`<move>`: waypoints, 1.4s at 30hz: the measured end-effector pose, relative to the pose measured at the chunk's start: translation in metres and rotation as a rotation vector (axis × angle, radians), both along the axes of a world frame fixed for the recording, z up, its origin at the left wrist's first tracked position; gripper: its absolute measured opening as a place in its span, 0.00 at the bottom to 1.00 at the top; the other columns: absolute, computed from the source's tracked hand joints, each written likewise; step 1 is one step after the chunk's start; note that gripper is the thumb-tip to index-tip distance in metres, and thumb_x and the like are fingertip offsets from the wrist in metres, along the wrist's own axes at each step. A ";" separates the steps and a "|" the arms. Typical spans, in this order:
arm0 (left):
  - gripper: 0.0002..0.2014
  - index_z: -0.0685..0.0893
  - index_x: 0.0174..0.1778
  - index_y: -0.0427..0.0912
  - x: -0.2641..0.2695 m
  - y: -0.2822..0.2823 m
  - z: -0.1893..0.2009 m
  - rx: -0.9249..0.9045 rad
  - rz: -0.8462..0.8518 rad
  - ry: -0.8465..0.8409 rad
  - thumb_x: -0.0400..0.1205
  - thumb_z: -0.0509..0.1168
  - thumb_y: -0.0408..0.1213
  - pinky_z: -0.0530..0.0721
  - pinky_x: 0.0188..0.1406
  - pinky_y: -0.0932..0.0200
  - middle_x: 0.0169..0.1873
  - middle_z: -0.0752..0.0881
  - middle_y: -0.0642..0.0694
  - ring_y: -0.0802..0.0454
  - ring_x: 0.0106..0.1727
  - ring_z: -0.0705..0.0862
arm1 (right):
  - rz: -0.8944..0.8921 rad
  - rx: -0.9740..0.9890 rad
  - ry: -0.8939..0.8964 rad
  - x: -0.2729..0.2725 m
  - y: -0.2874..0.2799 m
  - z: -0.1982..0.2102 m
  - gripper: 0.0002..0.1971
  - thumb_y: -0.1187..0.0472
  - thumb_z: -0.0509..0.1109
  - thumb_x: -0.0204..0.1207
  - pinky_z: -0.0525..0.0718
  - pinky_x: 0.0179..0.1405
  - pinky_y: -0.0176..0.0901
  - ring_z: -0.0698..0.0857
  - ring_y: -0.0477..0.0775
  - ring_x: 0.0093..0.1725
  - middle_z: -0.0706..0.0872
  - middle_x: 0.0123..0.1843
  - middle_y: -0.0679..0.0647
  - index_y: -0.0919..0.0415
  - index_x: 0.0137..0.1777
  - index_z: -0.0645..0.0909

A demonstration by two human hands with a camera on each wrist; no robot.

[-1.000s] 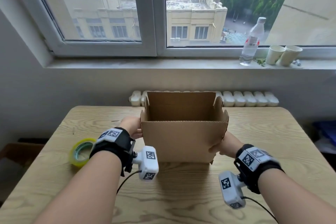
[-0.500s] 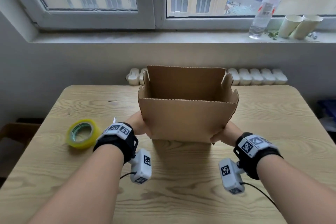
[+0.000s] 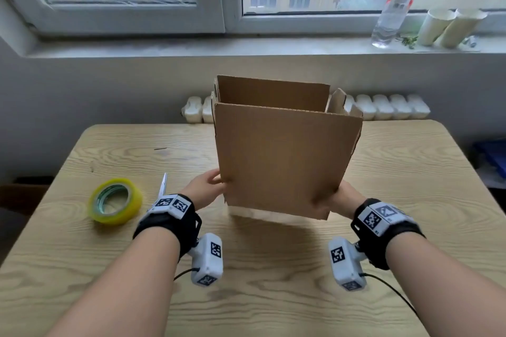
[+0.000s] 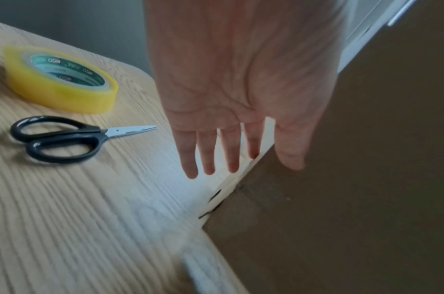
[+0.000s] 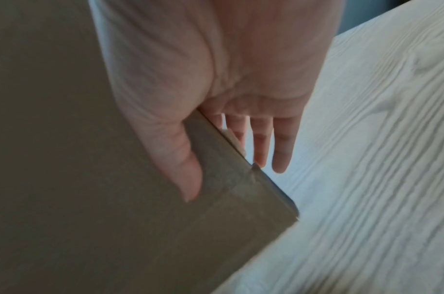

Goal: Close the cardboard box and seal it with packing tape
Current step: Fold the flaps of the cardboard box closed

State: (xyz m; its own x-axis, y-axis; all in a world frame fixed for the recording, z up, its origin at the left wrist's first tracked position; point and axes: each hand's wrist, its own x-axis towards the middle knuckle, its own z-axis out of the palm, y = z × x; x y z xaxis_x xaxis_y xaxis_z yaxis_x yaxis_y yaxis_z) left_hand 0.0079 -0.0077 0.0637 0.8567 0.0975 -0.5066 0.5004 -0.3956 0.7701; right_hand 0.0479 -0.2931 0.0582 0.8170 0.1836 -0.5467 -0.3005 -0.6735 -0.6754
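The brown cardboard box (image 3: 282,156) has its top flaps standing up and is tilted off the wooden table (image 3: 273,295), with a shadow under it. My left hand (image 3: 210,186) grips its lower left corner. In the left wrist view the thumb lies on the near face of the box (image 4: 367,179) and the fingers (image 4: 208,159) run straight along the side. My right hand (image 3: 331,197) grips the lower right corner, thumb on the near face of the box (image 5: 65,159). A yellow packing tape roll (image 3: 115,201) lies on the table to the left.
Black-handled scissors (image 4: 65,139) lie between the tape roll (image 4: 59,79) and my left hand. A plastic bottle (image 3: 394,3) and paper cups (image 3: 438,24) stand on the window sill. A white ribbed object (image 3: 383,107) sits behind the table's far edge.
Both hands have lifted the box off the table and tilted it; it now shows more of its near face. The head view has dipped down, so the scissors' tip is visible.
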 end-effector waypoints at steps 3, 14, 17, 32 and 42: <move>0.19 0.77 0.68 0.51 0.000 0.004 0.005 -0.040 0.060 0.079 0.81 0.67 0.44 0.77 0.51 0.56 0.58 0.82 0.56 0.52 0.59 0.77 | -0.115 0.115 0.001 -0.001 -0.005 0.005 0.13 0.71 0.79 0.57 0.82 0.38 0.42 0.84 0.51 0.38 0.86 0.36 0.52 0.55 0.37 0.83; 0.51 0.60 0.80 0.55 -0.024 0.003 0.003 -0.195 0.129 0.172 0.61 0.67 0.67 0.57 0.74 0.36 0.75 0.73 0.50 0.47 0.81 0.61 | -0.424 0.274 0.085 -0.019 -0.009 0.002 0.31 0.38 0.77 0.62 0.87 0.48 0.58 0.86 0.61 0.50 0.84 0.53 0.60 0.58 0.58 0.77; 0.64 0.55 0.82 0.56 -0.036 -0.001 0.008 -0.203 0.102 0.153 0.50 0.72 0.73 0.55 0.75 0.32 0.78 0.69 0.50 0.45 0.82 0.59 | -0.394 0.257 0.120 -0.023 -0.008 0.008 0.40 0.34 0.75 0.60 0.88 0.45 0.57 0.83 0.62 0.55 0.80 0.60 0.60 0.57 0.67 0.72; 0.42 0.62 0.81 0.52 -0.059 0.009 -0.051 0.155 0.035 -0.053 0.74 0.71 0.24 0.74 0.71 0.55 0.73 0.76 0.49 0.49 0.77 0.72 | -0.300 0.390 0.104 -0.040 -0.004 -0.026 0.40 0.61 0.86 0.55 0.85 0.47 0.48 0.85 0.57 0.59 0.85 0.62 0.55 0.54 0.69 0.74; 0.12 0.85 0.40 0.42 -0.037 0.019 0.002 0.251 0.275 -0.142 0.74 0.55 0.33 0.89 0.46 0.42 0.38 0.90 0.42 0.42 0.43 0.90 | -0.259 0.105 -0.267 -0.030 0.009 0.016 0.35 0.69 0.78 0.66 0.79 0.55 0.44 0.82 0.49 0.52 0.82 0.60 0.50 0.57 0.74 0.73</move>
State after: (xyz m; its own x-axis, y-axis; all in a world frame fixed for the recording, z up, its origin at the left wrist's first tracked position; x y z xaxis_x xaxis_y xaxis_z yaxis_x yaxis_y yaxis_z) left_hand -0.0295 0.0111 0.0652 0.8411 0.4389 -0.3161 0.5093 -0.4459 0.7360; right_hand 0.0179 -0.2838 0.0742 0.9548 -0.0038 -0.2973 -0.2556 -0.5210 -0.8144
